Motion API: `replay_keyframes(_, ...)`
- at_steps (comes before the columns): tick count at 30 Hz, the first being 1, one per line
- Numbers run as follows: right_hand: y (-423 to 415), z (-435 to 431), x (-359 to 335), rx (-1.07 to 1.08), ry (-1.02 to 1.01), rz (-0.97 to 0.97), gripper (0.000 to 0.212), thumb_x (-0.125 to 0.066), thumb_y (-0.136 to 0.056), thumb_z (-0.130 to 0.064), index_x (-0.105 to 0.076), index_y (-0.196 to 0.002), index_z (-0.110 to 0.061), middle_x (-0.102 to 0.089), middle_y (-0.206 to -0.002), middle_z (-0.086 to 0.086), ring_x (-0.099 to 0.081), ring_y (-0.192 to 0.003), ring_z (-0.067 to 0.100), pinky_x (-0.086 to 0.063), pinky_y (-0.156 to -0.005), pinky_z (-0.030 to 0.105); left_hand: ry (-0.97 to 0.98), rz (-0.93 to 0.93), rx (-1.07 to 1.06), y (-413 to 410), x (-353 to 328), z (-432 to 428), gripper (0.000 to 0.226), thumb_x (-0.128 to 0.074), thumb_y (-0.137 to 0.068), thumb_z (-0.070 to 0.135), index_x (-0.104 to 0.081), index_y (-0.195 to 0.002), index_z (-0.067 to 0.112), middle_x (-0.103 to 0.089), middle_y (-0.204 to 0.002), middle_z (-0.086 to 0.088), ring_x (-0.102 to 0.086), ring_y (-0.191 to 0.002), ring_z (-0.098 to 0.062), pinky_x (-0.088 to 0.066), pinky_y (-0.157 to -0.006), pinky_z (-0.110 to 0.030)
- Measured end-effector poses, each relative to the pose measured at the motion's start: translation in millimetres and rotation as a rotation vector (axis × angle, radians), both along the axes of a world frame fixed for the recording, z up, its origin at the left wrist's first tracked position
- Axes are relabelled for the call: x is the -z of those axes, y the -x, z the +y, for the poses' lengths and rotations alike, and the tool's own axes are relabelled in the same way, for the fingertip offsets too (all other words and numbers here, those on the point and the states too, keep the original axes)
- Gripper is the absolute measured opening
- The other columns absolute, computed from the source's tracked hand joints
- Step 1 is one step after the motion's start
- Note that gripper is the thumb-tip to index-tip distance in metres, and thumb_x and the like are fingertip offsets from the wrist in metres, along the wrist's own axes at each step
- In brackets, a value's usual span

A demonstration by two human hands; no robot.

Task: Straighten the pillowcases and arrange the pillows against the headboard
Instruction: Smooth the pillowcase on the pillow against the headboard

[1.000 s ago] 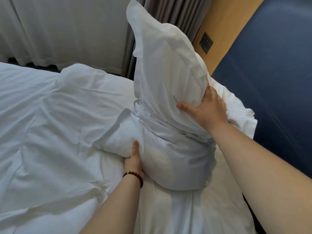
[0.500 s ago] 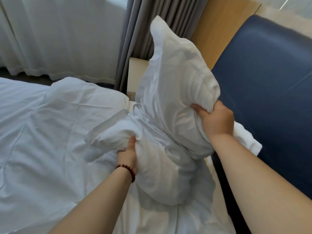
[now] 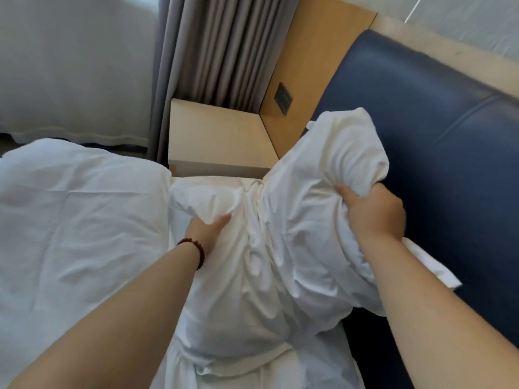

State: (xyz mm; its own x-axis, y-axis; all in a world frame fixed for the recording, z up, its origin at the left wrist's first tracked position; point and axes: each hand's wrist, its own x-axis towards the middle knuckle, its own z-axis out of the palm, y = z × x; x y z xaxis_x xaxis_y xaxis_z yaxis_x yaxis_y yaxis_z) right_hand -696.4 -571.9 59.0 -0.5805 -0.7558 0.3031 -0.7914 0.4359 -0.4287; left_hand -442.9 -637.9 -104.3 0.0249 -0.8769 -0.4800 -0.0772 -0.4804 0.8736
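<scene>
White cotton filled most of the head camera's view: a crumpled pillow [image 3: 280, 248] in a loose white pillowcase lay across the head end of the bed, its far right corner raised and touching the dark blue padded headboard [image 3: 438, 130]. The right hand [image 3: 373, 214] was closed in a fist around a bunch of pillowcase fabric at that raised corner, knuckles toward the camera. The left hand [image 3: 206, 231] lay against the pillow's left side, its fingers tucked under a fold of the cloth and mostly hidden there, so whether they pinched the fold or only pressed against it could not be told. A string of dark red beads [image 3: 196, 248] circled the left wrist. A flat hem of white cloth [image 3: 432, 265] stuck out from under the right forearm, against the headboard's lower part.

To the left of the pillow spread a rumpled white duvet [image 3: 78, 220]. Beyond the bed's corner stood a pale bedside table [image 3: 216, 133], with grey curtains [image 3: 213, 49] hanging behind it and a sheer white curtain [image 3: 73, 66] farther left. A tan wood wall panel [image 3: 309, 63] beside the headboard carried a dark switch plate [image 3: 283, 99].
</scene>
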Motion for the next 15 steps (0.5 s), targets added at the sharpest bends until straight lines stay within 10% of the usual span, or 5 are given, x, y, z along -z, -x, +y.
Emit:
replay_keyframes(8,8.7,-14.3,-6.5,0.005,0.127,0.048,0.061,-0.060,-0.080,-0.068,-0.049,-0.078,-0.008,-0.053,-0.069,0.000,-0.054,-0.069,0.026,-0.039,-0.059,0.032,0.149,-0.073,-0.201,-2.7,-0.5,-33.7,0.076,-0.070,-0.084,0.050,-0.042,-0.141,0.009,-0.051,-0.140,-0.009,-0.049,-0.126,-0.032,-0.037,-0.095,-0.034)
replay_keyframes(15,-10.1,15.8,21.1,0.027,0.204,0.388,0.073,-0.051,-0.091,-0.057,-0.029,-0.149,-0.018,-0.030,-0.153,0.015,-0.036,-0.133,0.039,-0.032,-0.102,0.054,-0.070,-0.090,-0.041,-39.7,36.6,11.8,0.091,-0.042,-0.085,0.076,-0.031,-0.152,0.014,-0.040,-0.151,-0.014,-0.041,-0.135,-0.037,-0.029,-0.112,-0.047)
